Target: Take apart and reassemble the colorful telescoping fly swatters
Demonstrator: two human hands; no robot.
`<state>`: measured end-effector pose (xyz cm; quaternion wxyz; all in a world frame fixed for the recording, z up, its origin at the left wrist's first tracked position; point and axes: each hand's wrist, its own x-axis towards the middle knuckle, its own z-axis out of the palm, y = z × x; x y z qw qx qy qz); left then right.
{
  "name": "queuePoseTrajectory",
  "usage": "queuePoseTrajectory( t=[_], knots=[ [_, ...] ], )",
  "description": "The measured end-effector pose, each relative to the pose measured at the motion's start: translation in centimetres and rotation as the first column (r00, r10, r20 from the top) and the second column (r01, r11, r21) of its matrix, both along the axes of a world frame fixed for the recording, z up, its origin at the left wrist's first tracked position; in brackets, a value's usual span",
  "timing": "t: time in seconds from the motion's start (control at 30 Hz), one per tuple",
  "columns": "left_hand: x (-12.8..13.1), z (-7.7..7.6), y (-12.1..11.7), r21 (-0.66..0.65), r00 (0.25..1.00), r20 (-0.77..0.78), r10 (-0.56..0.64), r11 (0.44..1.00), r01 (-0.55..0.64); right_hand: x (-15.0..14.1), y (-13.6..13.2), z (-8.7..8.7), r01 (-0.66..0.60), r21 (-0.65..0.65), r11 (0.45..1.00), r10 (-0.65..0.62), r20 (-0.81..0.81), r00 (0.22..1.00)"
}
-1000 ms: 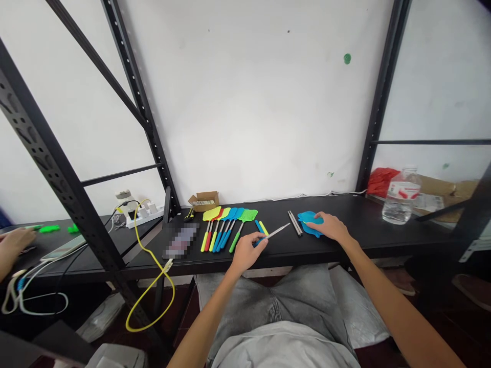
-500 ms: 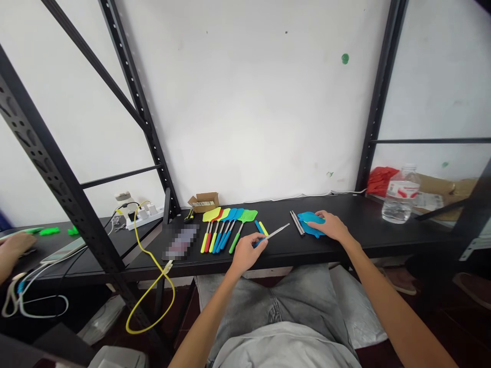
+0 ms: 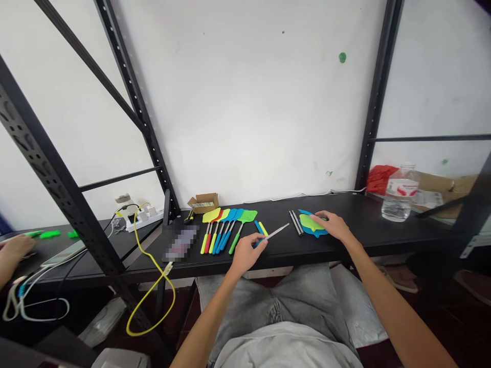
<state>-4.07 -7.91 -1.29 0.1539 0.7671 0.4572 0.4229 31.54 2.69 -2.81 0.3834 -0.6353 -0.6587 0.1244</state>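
My left hand (image 3: 248, 249) is closed around the blue grip of a fly swatter handle (image 3: 276, 231), whose bare metal rod points up to the right. My right hand (image 3: 333, 225) has its thumb and fingers at the edge of a yellow-green fly swatter head (image 3: 309, 222), which overlaps a blue fly swatter head (image 3: 319, 233) on the table. Just left of these heads lie a few metal rods (image 3: 295, 223). A blue grip (image 3: 258, 226) and a yellow grip (image 3: 263, 228) lie beyond my left hand. Assembled fly swatters (image 3: 226, 230) in several colours form a row farther left.
A blurred phone-like item (image 3: 181, 244) lies left of the swatters, near a small cardboard box (image 3: 203, 203) and a yellow cable (image 3: 142, 245). A water bottle (image 3: 399, 197) stands at right by a red bag (image 3: 379, 179). Another person's hand (image 3: 15, 253) shows at far left.
The yellow-green swatter head now shows on top where a blue one was uppermost. My right hand stays over the same spot; my left hand still holds the blue-gripped handle.
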Motion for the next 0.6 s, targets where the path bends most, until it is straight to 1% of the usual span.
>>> queuePoseTrajectory(
  t=[0.13, 0.27, 0.47, 0.6],
  knots=[
    [0.0, -0.1, 0.1, 0.001, 1.000, 0.004, 0.003, 1.000, -0.003, 0.1, -0.1, 0.0, 0.053, 0.036, 0.998, -0.053, -0.006, 0.999],
    [0.0, 0.0, 0.1, 0.000, 1.000, 0.008, -0.006, 1.000, 0.006, 0.6, 0.3, -0.6, 0.154, 0.100, 0.983, -0.149, -0.054, 0.987],
    [0.1, 0.2, -0.1, -0.007, 1.000, 0.010, -0.005, 1.000, 0.006, 1.3, 1.0, -1.4, 0.236, 0.145, 0.961, -0.202, -0.215, 0.955],
    [0.1, 0.3, -0.3, -0.018, 1.000, 0.006, 0.004, 1.000, -0.003, 1.8, 1.3, -1.6, 0.338, 0.195, 0.921, -0.247, -0.379, 0.892]
  ],
)
